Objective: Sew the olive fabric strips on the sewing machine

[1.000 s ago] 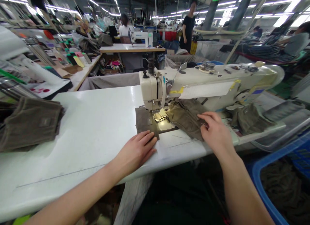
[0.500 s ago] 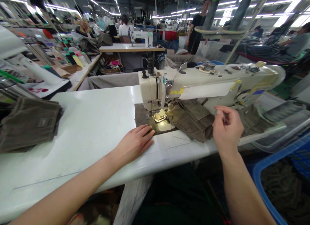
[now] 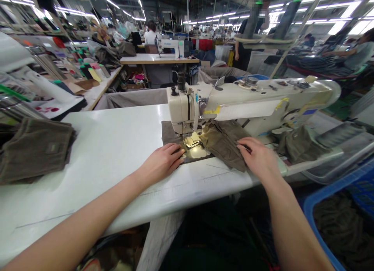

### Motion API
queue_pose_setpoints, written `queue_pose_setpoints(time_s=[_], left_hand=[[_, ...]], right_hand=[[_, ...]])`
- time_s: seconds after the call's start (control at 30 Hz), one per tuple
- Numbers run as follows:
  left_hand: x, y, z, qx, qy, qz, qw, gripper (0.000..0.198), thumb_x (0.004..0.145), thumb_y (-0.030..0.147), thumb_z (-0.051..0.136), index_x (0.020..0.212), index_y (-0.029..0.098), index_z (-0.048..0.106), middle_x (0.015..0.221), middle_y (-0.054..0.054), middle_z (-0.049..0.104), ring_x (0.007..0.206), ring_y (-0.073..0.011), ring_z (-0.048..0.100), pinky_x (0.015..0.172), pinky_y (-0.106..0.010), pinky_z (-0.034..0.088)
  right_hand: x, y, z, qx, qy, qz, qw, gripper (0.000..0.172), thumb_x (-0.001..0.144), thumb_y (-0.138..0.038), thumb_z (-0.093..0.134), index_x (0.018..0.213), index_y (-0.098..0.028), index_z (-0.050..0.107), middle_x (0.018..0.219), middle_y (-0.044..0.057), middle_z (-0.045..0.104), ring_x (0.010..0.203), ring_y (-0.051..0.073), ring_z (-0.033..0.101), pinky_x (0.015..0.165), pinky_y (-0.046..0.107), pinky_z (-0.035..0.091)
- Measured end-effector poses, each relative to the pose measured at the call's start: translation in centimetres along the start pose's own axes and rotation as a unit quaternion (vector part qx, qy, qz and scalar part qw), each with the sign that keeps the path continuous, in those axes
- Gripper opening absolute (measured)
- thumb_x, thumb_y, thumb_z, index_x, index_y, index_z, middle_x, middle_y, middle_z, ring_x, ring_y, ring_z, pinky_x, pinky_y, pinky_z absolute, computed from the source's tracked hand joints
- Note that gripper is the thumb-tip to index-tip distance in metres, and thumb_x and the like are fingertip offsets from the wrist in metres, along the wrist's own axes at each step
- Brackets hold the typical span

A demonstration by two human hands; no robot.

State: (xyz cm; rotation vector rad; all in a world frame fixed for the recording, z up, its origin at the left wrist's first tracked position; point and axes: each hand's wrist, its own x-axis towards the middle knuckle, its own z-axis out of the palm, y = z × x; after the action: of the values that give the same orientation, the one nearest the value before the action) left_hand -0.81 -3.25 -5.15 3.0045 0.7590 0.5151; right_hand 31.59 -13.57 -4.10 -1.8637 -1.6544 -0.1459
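Hands are both working close to the sewing machine [image 3: 187, 111], and I'm watching them from the head camera. The left hand [image 3: 162, 160] is lying palm down and relaxed, not clenching anything, with its fingers [image 3: 175, 152] reaching toward the presser foot [image 3: 189, 140] and touching the dark flap [image 3: 168, 132] of cloth beside it. The right hand [image 3: 258, 156] is bearing down on the brown cloth [image 3: 224, 146], its fingers slightly curled; I can't tell whether it is pinching a fold or only pressing. That cloth is bunching between the hands, just right of the presser foot, and partly covering a shiny metal plate [image 3: 197, 152]. Both wrists are angling in from the front edge of the white table [image 3: 105, 146], which is running just below the hands. On the left, the tabletop is stretching wide toward a folded stack of cloth [image 3: 35, 150]. On the right, a cloth pile [image 3: 300, 144] is sitting near the right hand, while a blue basket [image 3: 321, 208] is standing below the table edge.
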Motion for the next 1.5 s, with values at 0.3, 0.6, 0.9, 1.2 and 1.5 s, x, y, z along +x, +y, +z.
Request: queue_pose_setpoints(time_s=[0.3, 0.6, 0.9, 1.2, 1.5], left_hand=[[1.0, -1.5, 0.1, -0.004, -0.012, -0.009, 1.000, 0.039, 0.105, 0.035, 0.040, 0.121, 0.014, 0.069, 0.121, -0.016, 0.066, 0.110, -0.0271, 0.063, 0.095, -0.045, 0.057], [1.9, -2.5, 0.4, 0.012, -0.019, -0.024, 0.999, 0.041, 0.105, 0.035, 0.039, 0.121, 0.012, 0.069, 0.121, -0.017, 0.066, 0.110, -0.0279, 0.063, 0.097, -0.045, 0.056], [1.8, -2.2, 0.5, 0.012, -0.017, -0.032, 0.999, 0.040, 0.105, 0.035, 0.039, 0.120, 0.013, 0.068, 0.123, -0.016, 0.065, 0.111, -0.0280, 0.063, 0.097, -0.046, 0.056], [1.8, -1.9, 1.1, 0.014, 0.002, -0.055, 0.998, 0.042, 0.104, 0.038, 0.041, 0.126, 0.011, 0.064, 0.130, -0.017, 0.062, 0.120, -0.0290, 0.058, 0.106, -0.045, 0.050], [-2.1, -3.4, -1.5, 0.003, 0.016, -0.171, 0.985, 0.048, 0.100, 0.047, 0.039, 0.117, 0.014, 0.069, 0.125, -0.019, 0.065, 0.117, -0.0340, 0.061, 0.101, -0.053, 0.050]], right_hand=[[1.2, -1.2, -0.7, 0.087, 0.234, 0.098, 0.963, 0.026, 0.095, -0.041, 0.053, 0.098, -0.018, 0.065, 0.076, 0.003, 0.068, 0.060, 0.017, 0.065, 0.061, 0.030, 0.051], [0.1, -3.7, -3.7, 0.083, 0.413, 0.075, 0.904, 0.022, 0.093, -0.037, 0.061, 0.098, -0.017, 0.071, 0.087, 0.006, 0.070, 0.054, 0.014, 0.063, 0.049, 0.028, 0.046], [-2.2, -6.5, -6.5, 0.042, 0.341, 0.051, 0.938, 0.023, 0.086, -0.027, 0.072, 0.106, -0.016, 0.075, 0.085, 0.005, 0.072, 0.060, 0.014, 0.060, 0.050, 0.026, 0.043], [-3.6, -9.2, -7.0, 0.082, 0.258, -0.081, 0.959, 0.012, 0.086, -0.016, 0.073, 0.096, -0.022, 0.072, 0.087, 0.000, 0.074, 0.069, 0.014, 0.066, 0.060, 0.027, 0.049], [-4.5, -10.8, -6.1, 0.049, 0.220, -0.104, 0.969, 0.012, 0.089, -0.022, 0.073, 0.100, -0.025, 0.072, 0.083, -0.001, 0.078, 0.055, 0.012, 0.067, 0.054, 0.024, 0.052]])
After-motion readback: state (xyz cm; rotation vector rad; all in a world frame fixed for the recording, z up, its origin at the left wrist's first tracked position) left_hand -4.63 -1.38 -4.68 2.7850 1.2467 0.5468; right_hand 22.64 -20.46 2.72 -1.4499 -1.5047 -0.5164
